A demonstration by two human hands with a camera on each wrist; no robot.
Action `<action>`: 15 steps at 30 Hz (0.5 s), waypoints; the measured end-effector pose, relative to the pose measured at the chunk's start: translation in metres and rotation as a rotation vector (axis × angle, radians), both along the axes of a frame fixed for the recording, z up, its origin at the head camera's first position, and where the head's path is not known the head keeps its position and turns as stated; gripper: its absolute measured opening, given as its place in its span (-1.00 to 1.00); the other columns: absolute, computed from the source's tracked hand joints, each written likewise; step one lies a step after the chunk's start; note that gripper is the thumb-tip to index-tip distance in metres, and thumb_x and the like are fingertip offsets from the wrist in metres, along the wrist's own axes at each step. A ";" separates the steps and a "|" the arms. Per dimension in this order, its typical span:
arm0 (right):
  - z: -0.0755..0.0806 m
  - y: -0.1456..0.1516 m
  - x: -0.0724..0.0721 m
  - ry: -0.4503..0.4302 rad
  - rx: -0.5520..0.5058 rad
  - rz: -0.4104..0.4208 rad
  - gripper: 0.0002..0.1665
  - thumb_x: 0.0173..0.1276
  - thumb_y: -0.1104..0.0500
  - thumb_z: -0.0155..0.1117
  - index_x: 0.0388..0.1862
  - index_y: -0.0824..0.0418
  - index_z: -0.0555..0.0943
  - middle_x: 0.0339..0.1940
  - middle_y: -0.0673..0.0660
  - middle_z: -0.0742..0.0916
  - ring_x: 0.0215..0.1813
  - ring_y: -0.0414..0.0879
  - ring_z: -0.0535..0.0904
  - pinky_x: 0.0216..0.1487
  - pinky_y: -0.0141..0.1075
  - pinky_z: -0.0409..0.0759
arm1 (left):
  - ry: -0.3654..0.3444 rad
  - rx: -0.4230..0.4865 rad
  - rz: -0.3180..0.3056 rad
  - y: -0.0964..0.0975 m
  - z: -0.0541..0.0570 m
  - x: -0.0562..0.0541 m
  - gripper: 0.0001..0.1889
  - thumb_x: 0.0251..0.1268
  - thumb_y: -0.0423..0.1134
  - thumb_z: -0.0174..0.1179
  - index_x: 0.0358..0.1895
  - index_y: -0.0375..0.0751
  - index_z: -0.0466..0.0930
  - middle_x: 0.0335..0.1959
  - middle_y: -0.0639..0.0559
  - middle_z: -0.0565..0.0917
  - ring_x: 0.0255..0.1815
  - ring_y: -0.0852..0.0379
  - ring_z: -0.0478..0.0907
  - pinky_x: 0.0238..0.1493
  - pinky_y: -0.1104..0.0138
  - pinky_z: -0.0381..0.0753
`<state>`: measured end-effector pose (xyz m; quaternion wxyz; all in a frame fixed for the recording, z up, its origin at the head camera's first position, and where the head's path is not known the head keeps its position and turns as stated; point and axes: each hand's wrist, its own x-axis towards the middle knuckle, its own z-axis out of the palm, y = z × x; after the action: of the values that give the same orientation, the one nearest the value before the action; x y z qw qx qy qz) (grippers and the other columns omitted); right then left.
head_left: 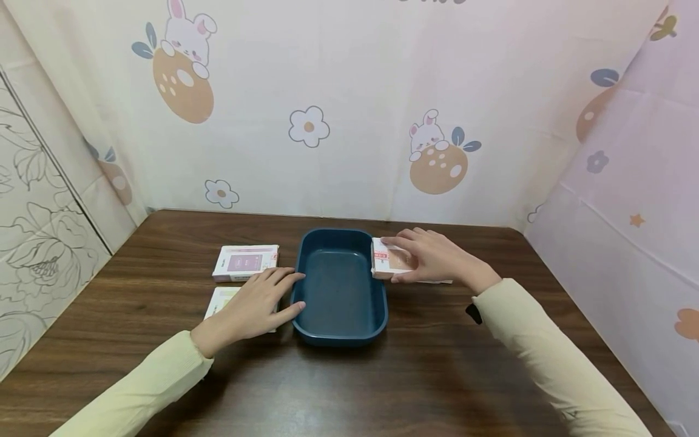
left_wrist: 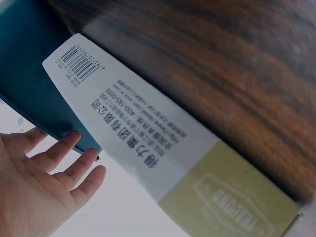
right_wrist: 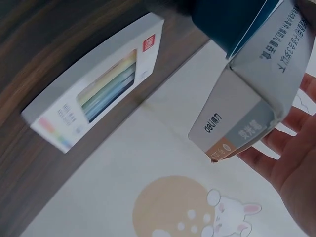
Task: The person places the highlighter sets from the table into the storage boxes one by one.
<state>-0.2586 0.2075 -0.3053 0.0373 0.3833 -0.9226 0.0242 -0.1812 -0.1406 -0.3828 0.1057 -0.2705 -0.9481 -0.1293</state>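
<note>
the right hand [head_left: 434, 258], right of centre in the head frame, grips a white box with a brown panel [head_left: 397, 260], its fingers over the far edge and its thumb at the near one. that box sits at the upper right edge of the dark blue tray [head_left: 340, 337], which lies at the middle of the frame with its inside bare. the left hand [head_left: 253, 306], left of centre, is relaxed with its fingers spread, the tips touching the tray's left rim; it holds nothing.

a white box with a purple panel [head_left: 244, 263] lies at the left of the frame, and below it a white box with a yellow panel [head_left: 222, 297] is partly covered by the left hand. the yellow one fills the middle of the left wrist frame, barcode at upper left. in the right wrist frame, a white box with a window of pastel pens [right_wrist: 94, 81] lies at upper left.

all rest on a dark wooden desk [head_left: 349, 400]. pale yellow sleeves [head_left: 136, 388] enter from both lower corners, and a cloth with rabbits and flowers [head_left: 360, 73] fills the top.
</note>
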 end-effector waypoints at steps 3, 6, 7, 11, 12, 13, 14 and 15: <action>-0.001 -0.007 -0.003 0.003 -0.006 0.013 -0.10 -0.02 -0.33 0.31 0.30 -0.05 0.35 0.06 0.05 0.56 -0.09 -0.11 0.41 -0.15 -0.22 0.42 | 0.008 0.000 -0.003 0.000 0.000 -0.001 -0.39 0.22 0.24 -0.03 0.26 0.00 0.33 0.22 -0.04 0.42 0.20 -0.04 0.36 0.15 0.00 0.34; -0.002 -0.015 -0.007 0.006 -0.002 0.019 -0.10 -0.02 -0.32 0.32 0.30 -0.05 0.35 0.04 0.05 0.56 -0.12 -0.11 0.41 -0.18 -0.25 0.41 | 0.012 -0.002 -0.004 -0.001 0.000 -0.001 -0.38 0.22 0.26 -0.05 0.26 -0.01 0.33 0.22 -0.05 0.42 0.20 -0.04 0.36 0.14 0.00 0.35; -0.003 -0.017 -0.008 0.005 0.003 0.020 -0.11 -0.02 -0.33 0.31 0.30 -0.05 0.35 0.04 0.05 0.56 -0.12 -0.11 0.41 -0.19 -0.26 0.41 | 0.013 -0.004 -0.004 -0.001 0.000 -0.001 -0.38 0.22 0.26 -0.05 0.26 -0.01 0.33 0.22 -0.05 0.42 0.20 -0.04 0.36 0.14 0.01 0.35; -0.005 -0.028 -0.013 0.005 0.024 0.027 -0.11 0.01 -0.34 0.27 0.31 -0.06 0.33 0.06 0.06 0.55 -0.14 -0.10 0.41 -0.20 -0.26 0.41 | 0.008 -0.005 -0.002 -0.001 0.000 -0.001 -0.38 0.22 0.25 -0.05 0.26 -0.01 0.33 0.22 -0.05 0.42 0.20 -0.04 0.36 0.14 0.00 0.35; -0.005 -0.031 -0.014 0.005 0.028 0.029 -0.11 0.01 -0.34 0.27 0.31 -0.06 0.33 0.06 0.07 0.55 -0.14 -0.10 0.41 -0.20 -0.26 0.41 | 0.004 -0.004 -0.001 -0.001 0.000 -0.001 -0.39 0.22 0.24 -0.04 0.26 -0.01 0.33 0.22 -0.05 0.42 0.20 -0.04 0.36 0.14 0.00 0.35; -0.005 -0.034 -0.015 0.003 0.032 0.030 -0.11 0.02 -0.34 0.26 0.32 -0.06 0.33 0.06 0.07 0.55 -0.15 -0.10 0.41 -0.21 -0.26 0.41 | 0.000 -0.006 0.001 -0.001 0.000 -0.001 -0.39 0.22 0.24 -0.04 0.26 0.00 0.33 0.22 -0.05 0.41 0.20 -0.04 0.36 0.14 0.00 0.35; -0.006 -0.037 -0.016 0.003 0.037 0.033 -0.12 0.02 -0.35 0.25 0.31 -0.06 0.33 0.06 0.07 0.55 -0.16 -0.10 0.40 -0.21 -0.26 0.40 | -0.006 -0.007 0.003 -0.001 -0.001 -0.001 -0.39 0.23 0.25 -0.05 0.26 0.00 0.33 0.22 -0.05 0.41 0.20 -0.04 0.36 0.15 0.00 0.35; -0.005 -0.040 -0.017 -0.001 0.039 0.033 -0.12 0.02 -0.35 0.25 0.31 -0.06 0.33 0.06 0.07 0.55 -0.16 -0.10 0.40 -0.21 -0.26 0.41 | -0.012 -0.008 0.005 -0.001 -0.001 -0.001 -0.39 0.23 0.25 -0.06 0.26 0.00 0.32 0.23 -0.05 0.41 0.20 -0.04 0.36 0.15 0.00 0.34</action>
<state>-0.2755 0.1674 -0.3105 0.0289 0.3990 -0.9165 0.0070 -0.1823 -0.1412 -0.3835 0.0991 -0.2679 -0.9499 -0.1269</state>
